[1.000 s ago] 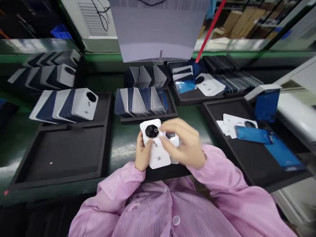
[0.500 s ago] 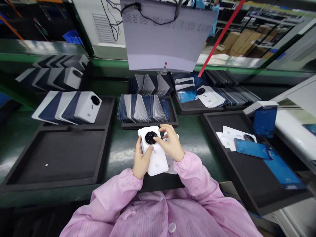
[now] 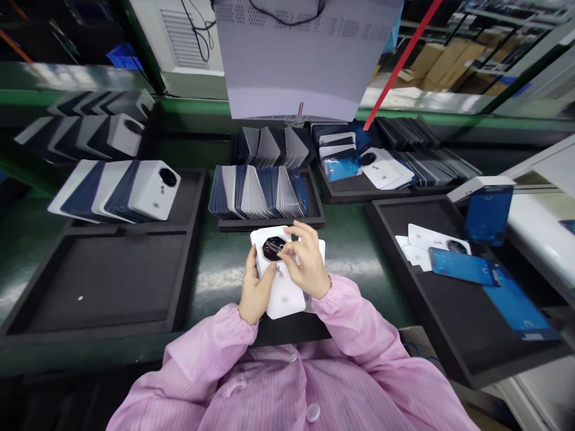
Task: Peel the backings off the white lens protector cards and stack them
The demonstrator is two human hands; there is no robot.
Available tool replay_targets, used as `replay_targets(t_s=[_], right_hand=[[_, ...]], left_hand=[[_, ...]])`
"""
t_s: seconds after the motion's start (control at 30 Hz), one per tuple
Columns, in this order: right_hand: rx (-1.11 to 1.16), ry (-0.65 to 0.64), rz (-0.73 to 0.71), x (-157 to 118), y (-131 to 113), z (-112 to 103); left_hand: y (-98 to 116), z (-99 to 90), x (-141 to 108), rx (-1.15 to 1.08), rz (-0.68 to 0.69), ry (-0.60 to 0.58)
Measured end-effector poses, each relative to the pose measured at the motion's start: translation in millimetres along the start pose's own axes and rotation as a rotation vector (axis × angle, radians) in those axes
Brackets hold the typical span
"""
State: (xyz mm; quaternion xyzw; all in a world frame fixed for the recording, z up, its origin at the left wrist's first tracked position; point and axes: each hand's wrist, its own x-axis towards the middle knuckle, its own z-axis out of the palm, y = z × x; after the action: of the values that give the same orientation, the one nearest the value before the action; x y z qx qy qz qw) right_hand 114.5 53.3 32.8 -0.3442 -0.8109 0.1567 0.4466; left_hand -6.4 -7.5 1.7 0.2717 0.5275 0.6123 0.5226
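Note:
A white phone-shaped panel (image 3: 286, 294) with a dark octagonal camera area (image 3: 272, 248) lies in front of me, tilted slightly. Its left edge is gripped by my left hand (image 3: 256, 288), the thumb resting on the white face. My right hand (image 3: 308, 261) is at the camera area's right side, thumb and index finger pinched together over it. What is between those fingertips is too small to make out. Another white piece (image 3: 321, 248) shows partly behind my right hand.
Black trays (image 3: 103, 281) stand at left and right (image 3: 444, 299). Fanned white and dark blue panels (image 3: 258, 191) fill a middle tray. Blue-filmed pieces (image 3: 465, 267) lie at right. A grey monitor back (image 3: 305, 66) overhangs the rear.
My right thumb and index finger have come together over the camera area, where a lighter streak now shows. My left hand keeps its hold. The camera view has shifted slightly.

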Motion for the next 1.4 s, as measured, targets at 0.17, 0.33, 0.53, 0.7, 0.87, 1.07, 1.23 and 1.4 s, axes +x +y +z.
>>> replay_targets(t_s=[0.17,0.33,0.53,0.7,0.87,1.07,1.23,1.4], right_hand=[[0.130,-0.019,-0.244,-12,6,2],[0.180,0.039,-0.243,-19,3,3],[0.157,-0.004,-0.291,-21,0,2],[0.146,-0.011,-0.286,-22,2,2],[0.159,-0.010,-0.290,-22,2,2],[0.159,0.001,-0.276,-24,3,2],[0.143,-0.010,-0.301,-26,4,2],[0.094,-0.016,-0.284,-27,4,1]], left_hand=[[1,-1.9,2,0.052,0.024,0.009],[-1,-4.0,2,0.062,0.029,0.003],[-2,-5.3,4,0.053,0.028,0.001],[-1,-5.6,3,0.086,0.026,0.009],[-1,-6.4,3,0.111,0.042,0.009],[-3,-6.9,3,0.095,0.035,0.002],[-2,-6.3,3,0.099,0.041,0.011],[-1,-5.2,2,0.091,0.024,0.018]])
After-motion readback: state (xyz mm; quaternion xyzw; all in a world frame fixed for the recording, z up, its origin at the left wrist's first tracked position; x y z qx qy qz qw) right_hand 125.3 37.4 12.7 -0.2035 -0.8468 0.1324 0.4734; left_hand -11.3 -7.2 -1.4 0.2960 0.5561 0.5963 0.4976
